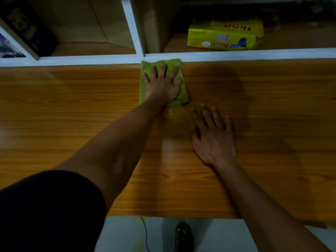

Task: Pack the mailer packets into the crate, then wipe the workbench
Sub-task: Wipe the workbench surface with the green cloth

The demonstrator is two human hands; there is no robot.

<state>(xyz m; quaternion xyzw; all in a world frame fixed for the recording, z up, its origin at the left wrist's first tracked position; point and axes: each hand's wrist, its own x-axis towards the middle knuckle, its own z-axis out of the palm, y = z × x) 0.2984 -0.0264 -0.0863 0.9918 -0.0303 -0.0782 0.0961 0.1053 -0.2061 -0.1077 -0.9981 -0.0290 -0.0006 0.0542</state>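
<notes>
- Left hand (162, 84): fingers spread flat, pressing the green cloth (145, 84) onto the wooden workbench (72, 124), at its far edge.
- Right hand (212, 137): flat on the wood, released, nearer than the cloth.

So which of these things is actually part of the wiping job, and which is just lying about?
Part of the job:
green cloth, pressed flat under the left hand
workbench
right hand, resting flat on the bench

Lying about:
yellow packet on the shelf
black cable on the floor

left hand (162, 84) flat on green cloth (180, 96) | right hand (212, 137) apparently flat on workbench (72, 110)
</notes>
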